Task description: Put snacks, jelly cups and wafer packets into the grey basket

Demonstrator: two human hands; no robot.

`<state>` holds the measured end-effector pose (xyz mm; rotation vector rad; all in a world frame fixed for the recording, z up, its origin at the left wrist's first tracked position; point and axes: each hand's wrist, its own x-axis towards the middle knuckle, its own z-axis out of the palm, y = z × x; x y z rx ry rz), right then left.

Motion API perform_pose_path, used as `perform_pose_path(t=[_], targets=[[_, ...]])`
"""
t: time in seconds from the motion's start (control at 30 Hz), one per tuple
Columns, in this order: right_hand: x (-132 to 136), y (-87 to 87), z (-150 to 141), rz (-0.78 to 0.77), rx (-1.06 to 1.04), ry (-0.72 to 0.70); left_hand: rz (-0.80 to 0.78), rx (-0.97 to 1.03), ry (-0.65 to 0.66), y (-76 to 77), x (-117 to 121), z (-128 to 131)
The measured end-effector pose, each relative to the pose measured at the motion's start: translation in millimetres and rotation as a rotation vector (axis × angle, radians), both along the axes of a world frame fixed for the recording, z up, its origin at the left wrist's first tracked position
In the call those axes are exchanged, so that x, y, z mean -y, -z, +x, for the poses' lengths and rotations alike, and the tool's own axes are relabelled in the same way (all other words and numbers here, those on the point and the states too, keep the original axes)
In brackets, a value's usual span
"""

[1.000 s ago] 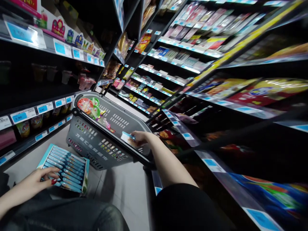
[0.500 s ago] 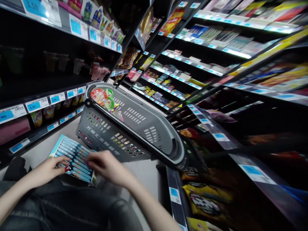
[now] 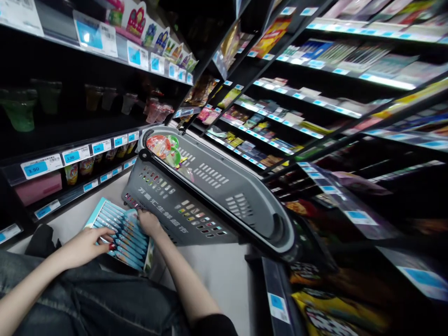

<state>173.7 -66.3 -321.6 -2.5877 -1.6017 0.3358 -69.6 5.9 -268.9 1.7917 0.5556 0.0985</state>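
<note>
Open-topped light-blue cardboard box [image 3: 95,212], packed with slim blue wrapped packets [image 3: 128,242] lying in rows, sits low between the person's dark denim-clad legs [image 3: 87,298] and a large grey plastic shopping basket [image 3: 173,198]; its underside is hidden. Left hand [image 3: 91,242], with a red thumbnail, lies over the near-left part of the packets, fingers bent and thumb apart from them; whether it pinches a packet cannot be told. Right hand [image 3: 150,223] is at the box's far-right part, beside the basket's slotted wall, fingertips bent down at the packets; its hold cannot be told either, the fingertips being partly hidden. Basket carries white lettering on the near wall. At its left end, inside: round red-topped package [image 3: 159,144] and green-topped packages [image 3: 173,157], close together. Pale grey floor [image 3: 217,270] shows right of the box. Left side: dark shelving with blue-and-white price labels [image 3: 37,169], one reading 3.90, above a pink box [image 3: 38,186]. Lower right: yellow-and-black snack bag [image 3: 325,312], partly blurred.
</note>
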Motion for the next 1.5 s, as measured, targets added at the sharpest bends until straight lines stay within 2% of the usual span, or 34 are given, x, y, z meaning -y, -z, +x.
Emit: perform_pose_path(t=[0.1,0.2,0.27,0.33,0.4,0.43,0.5,0.6,0.77,0.97,1.0,1.1,1.2,1.27,1.43,1.5], targets=[[3.5,-28.8,4.8,0.080,0.005,0.055,-0.001,-0.010,-0.020,0.6,-2.5,0.0],[14.1,-60.7,-2.2,0.185,-0.027,0.103,-0.031,-0.012,-0.098,0.8,-3.9,1.9],[23.2,-75.0,-15.9,0.292,-0.263,0.109,-0.094,0.038,-0.146,-1.1,-3.1,3.2],[31.5,-81.7,-34.1,0.431,-0.682,0.105,-0.286,0.133,-0.142,-5.4,-0.9,3.8],[37.6,-83.2,-51.9,0.540,-1.064,0.119,-0.541,0.217,-0.118,-11.7,2.2,3.9],[39.7,-83.0,-59.2,0.566,-1.167,0.129,-0.639,0.236,-0.118,-14.9,3.8,4.0],[42.1,-82.3,-68.7,0.595,-1.264,0.155,-0.718,0.233,-0.148,-20.1,6.5,4.4],[42.7,-81.8,-71.0,0.615,-1.314,0.168,-0.704,0.216,-0.193,-22.6,8.3,5.8],[43.4,-79.8,-64.3,0.599,-1.323,0.158,-0.677,0.216,-0.186,-18.4,9.4,7.5],[43.8,-77.0,-69.1,0.604,-1.231,0.102,-0.648,0.185,-0.058,-17.7,13.9,4.9],[43.3,-77.0,-70.8,0.586,-1.214,0.072,-0.690,0.192,-0.071,-18.1,13.9,4.1],[41.3,-77.4,-74.8,0.487,-1.142,-0.037,-0.858,0.215,-0.234,-18.5,11.2,2.4],[40.2,-76.2,-74.1,0.417,-1.071,-0.071,-0.855,0.190,-0.268,-16.9,6.7,2.7],[40.9,-74.1,-69.7,0.422,-1.091,-0.025,-0.805,0.199,-0.273,-15.5,5.0,4.1],[45.3,-69.8,-52.8,0.480,-1.349,0.120,-0.716,0.370,-0.534,-16.0,5.4,8.8],[45.8,-70.4,-49.9,0.520,-1.429,0.159,-0.694,0.429,-0.592,-17.6,5.6,9.8]])
